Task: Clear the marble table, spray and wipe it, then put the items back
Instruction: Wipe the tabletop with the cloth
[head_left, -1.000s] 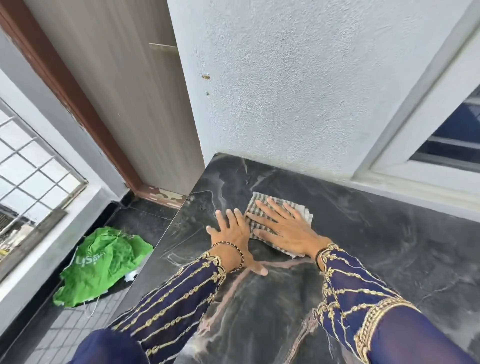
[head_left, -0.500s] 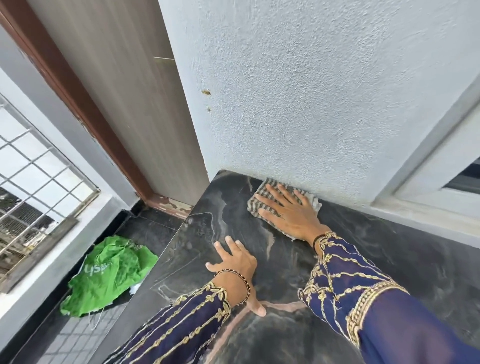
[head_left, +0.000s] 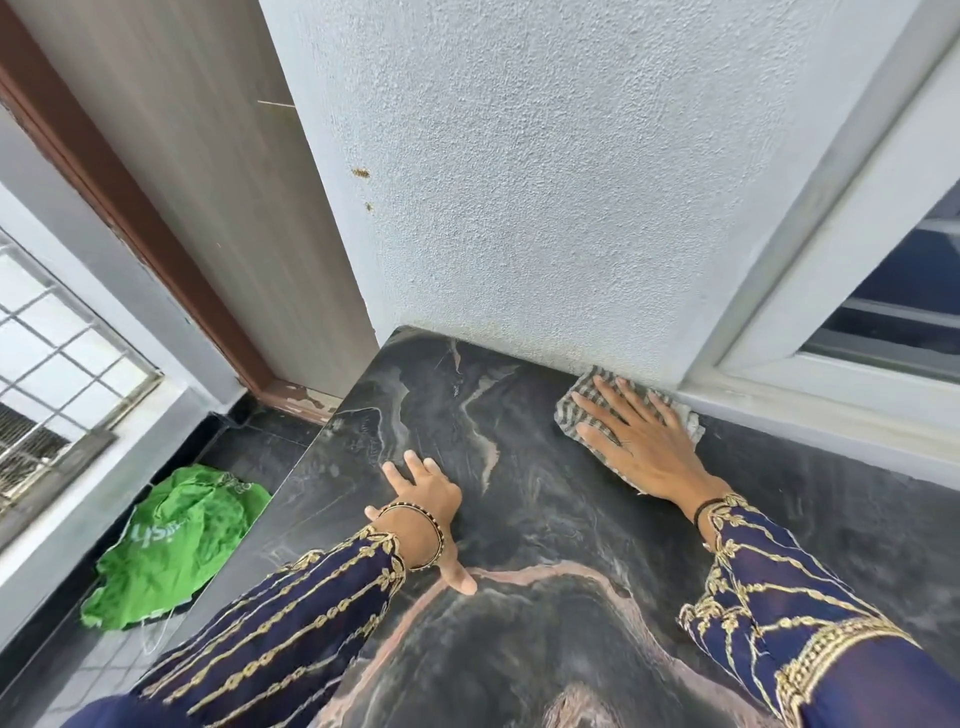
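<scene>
Against the wall (head_left: 519, 208), flat right hand (head_left: 641, 447) hides most of cloth (head_left: 565, 414); left hand (head_left: 426, 493) flat on table (head_left: 545, 551).

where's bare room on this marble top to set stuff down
Bare: the far left corner of the dark marble table top, between the textured white wall and the left hand; the middle between both hands; the stretch right of the right hand, below the white window frame. Crowded: where the right hand presses the checked grey cloth.

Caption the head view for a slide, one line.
Right hand presses a striped cloth flat on the marble table by the wall; left hand rests flat on the marble.
</scene>
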